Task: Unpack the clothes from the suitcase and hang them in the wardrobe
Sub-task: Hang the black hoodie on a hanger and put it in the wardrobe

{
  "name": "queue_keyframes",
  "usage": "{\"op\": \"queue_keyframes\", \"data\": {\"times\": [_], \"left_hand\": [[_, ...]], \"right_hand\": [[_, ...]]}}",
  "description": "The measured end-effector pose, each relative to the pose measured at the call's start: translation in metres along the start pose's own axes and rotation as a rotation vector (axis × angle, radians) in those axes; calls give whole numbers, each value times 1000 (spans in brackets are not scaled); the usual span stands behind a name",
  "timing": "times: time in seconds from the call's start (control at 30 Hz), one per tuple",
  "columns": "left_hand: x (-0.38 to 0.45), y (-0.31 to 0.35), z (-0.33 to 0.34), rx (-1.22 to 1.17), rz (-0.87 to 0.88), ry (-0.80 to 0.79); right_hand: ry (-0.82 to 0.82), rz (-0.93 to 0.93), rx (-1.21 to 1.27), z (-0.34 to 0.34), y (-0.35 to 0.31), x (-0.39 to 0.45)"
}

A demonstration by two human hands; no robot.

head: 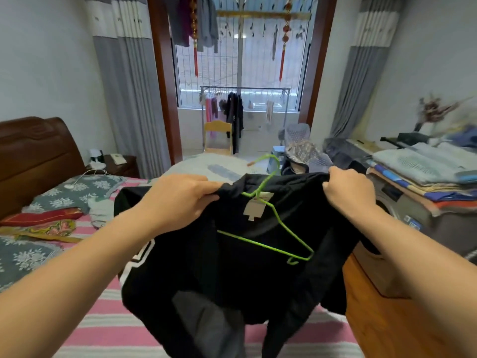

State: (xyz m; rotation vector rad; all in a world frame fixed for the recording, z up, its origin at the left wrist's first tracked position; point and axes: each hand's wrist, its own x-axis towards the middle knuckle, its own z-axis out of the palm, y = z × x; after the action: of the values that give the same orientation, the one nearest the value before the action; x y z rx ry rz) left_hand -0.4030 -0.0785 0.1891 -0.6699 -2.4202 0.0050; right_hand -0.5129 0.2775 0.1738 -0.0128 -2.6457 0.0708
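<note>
A black garment (232, 275) with white stripes on its left sleeve hangs in front of me over the bed. My left hand (178, 200) grips its left shoulder and my right hand (348, 189) grips its right shoulder. A green wire hanger (273, 223) lies tilted against the garment's inside, its hook sticking up past the collar. A pale label sits at the neck. No suitcase or wardrobe is in view.
A bed (108, 326) with a pink striped cover lies below, with a wooden headboard (33, 151) at left. At right a washing machine (402, 228) carries folded linens (423, 166). Ahead, a balcony has a drying rack (245, 107) and a small chair (218, 138).
</note>
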Motion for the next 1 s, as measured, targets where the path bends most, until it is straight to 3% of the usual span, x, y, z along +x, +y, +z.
{"op": "queue_keyframes", "data": {"times": [0.17, 0.4, 0.5, 0.57, 0.7, 0.73, 0.77, 0.83, 0.87, 0.97, 1.0], "left_hand": [[11, 25, 10, -278, -451, 25], [-6, 32, 30, 290, -329, -83], [-6, 33, 26, 383, -323, -80], [3, 35, 26, 275, -337, -27], [8, 40, 18, -86, -329, 84], [4, 40, 13, -136, -317, 114], [-1, 39, 9, -177, -308, 140], [-8, 35, 3, -252, -285, 177], [-10, 33, 1, -278, -273, 186], [-14, 26, 1, -308, -289, 208], [-16, 25, 2, -308, -299, 208]], "right_hand": [[-37, -130, -161, 17, -3, -11], [-39, -146, -224, 17, -7, -20], [-118, -47, -122, 7, -18, -26], [-251, 18, 140, 1, -47, -34], [-550, -39, 642, -13, -81, -53], [-551, -50, 754, -18, -76, -54], [-414, -73, 782, -22, -68, -49], [-1, -146, 590, -22, -48, -34], [28, -204, 553, -20, -44, -31], [-271, -390, 552, -8, -53, -42], [-275, -395, 556, -2, -60, -50]]}}
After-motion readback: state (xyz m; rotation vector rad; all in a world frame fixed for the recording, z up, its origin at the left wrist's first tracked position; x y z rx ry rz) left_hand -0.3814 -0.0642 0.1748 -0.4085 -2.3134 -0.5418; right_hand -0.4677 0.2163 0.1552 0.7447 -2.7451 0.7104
